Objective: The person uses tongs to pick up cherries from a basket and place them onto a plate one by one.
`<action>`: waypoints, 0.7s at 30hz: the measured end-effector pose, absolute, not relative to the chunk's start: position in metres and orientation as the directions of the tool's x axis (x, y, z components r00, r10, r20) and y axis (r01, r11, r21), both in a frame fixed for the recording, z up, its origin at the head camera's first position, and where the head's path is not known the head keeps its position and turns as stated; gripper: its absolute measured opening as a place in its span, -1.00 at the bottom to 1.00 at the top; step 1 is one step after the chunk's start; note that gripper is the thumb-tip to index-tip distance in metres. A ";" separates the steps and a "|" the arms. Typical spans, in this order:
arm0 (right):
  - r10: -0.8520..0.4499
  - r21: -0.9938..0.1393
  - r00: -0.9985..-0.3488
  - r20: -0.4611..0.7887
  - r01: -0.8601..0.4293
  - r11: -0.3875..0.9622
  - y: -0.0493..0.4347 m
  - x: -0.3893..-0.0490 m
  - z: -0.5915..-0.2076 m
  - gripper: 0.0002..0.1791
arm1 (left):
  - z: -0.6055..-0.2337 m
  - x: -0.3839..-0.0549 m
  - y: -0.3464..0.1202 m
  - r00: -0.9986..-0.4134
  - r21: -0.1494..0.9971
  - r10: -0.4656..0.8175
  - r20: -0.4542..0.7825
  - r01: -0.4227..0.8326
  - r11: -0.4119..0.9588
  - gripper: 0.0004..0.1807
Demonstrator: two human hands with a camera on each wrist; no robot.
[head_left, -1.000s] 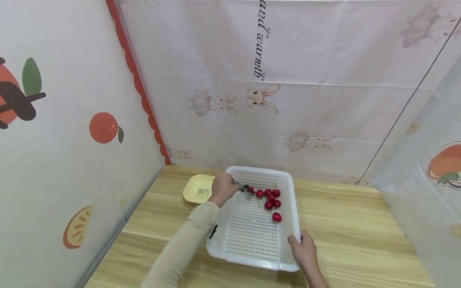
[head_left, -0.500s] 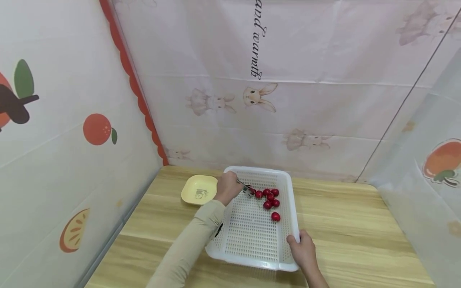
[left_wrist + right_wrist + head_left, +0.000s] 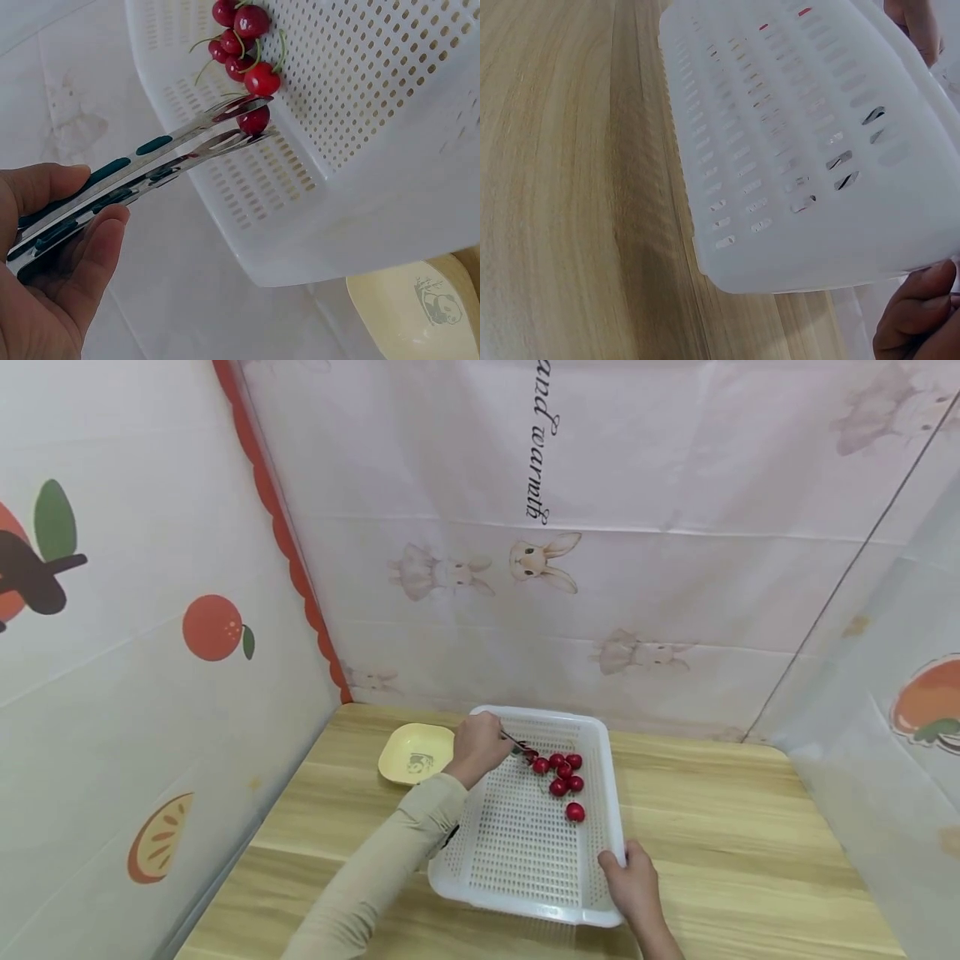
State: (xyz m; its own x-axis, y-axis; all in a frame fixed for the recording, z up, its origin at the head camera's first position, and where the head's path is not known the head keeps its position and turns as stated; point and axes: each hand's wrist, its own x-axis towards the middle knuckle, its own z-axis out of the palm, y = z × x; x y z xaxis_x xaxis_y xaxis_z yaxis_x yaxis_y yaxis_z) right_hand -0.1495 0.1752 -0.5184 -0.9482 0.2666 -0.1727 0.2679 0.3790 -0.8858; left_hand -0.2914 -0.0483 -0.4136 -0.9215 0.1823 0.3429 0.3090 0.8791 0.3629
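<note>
My left hand (image 3: 478, 747) reaches over the far left corner of a white perforated plastic basket (image 3: 517, 860) and grips metal tongs (image 3: 142, 159) with teal inlays. In the left wrist view, the tong tips lie on either side of a red cherry (image 3: 253, 120). Several more cherries (image 3: 564, 772), some with green stems, are grouped just beyond the tips. One cherry (image 3: 575, 812) sits apart, nearer me. At the basket's near right corner, my right hand (image 3: 634, 883) holds the rim, thumb on top. In the right wrist view, its curled fingers (image 3: 915, 319) show under that rim.
A yellow dish (image 3: 401, 752) with a panda print stands left of the basket, partly behind my left hand. The wooden table (image 3: 720, 835) extends to both sides. Printed cloth walls (image 3: 450, 652) enclose the back and sides.
My left hand and the tongs have shifted slightly right, toward the grouped cherries. The cherry at the tips has moved right with them. My right hand keeps its hold on the rim.
</note>
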 end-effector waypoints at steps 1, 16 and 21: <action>0.263 -0.885 -0.949 -0.174 0.268 0.380 0.175 -0.150 -0.518 -0.72 | -0.413 -0.291 -0.049 -0.923 0.359 0.181 0.340 0.305 0.882 -0.54; 0.257 -0.880 -0.953 -0.160 0.256 0.400 0.175 -0.151 -0.516 -0.72 | -0.397 -0.273 -0.078 -0.916 0.356 0.190 0.353 0.319 0.878 -0.75; 0.257 -0.879 -0.951 -0.173 0.267 0.394 0.174 -0.151 -0.515 -0.71 | -0.393 -0.267 -0.090 -0.918 0.373 0.158 0.363 0.299 0.878 -0.82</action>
State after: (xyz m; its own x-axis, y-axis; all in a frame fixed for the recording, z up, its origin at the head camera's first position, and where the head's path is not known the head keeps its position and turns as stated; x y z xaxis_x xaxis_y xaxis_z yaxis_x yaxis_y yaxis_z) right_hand -0.1513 0.1744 -0.5155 -0.9507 0.2574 -0.1730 0.2668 0.3944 -0.8793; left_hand -0.2670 -0.0897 -0.3935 -0.9182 0.1585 0.3629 0.2990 0.8785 0.3727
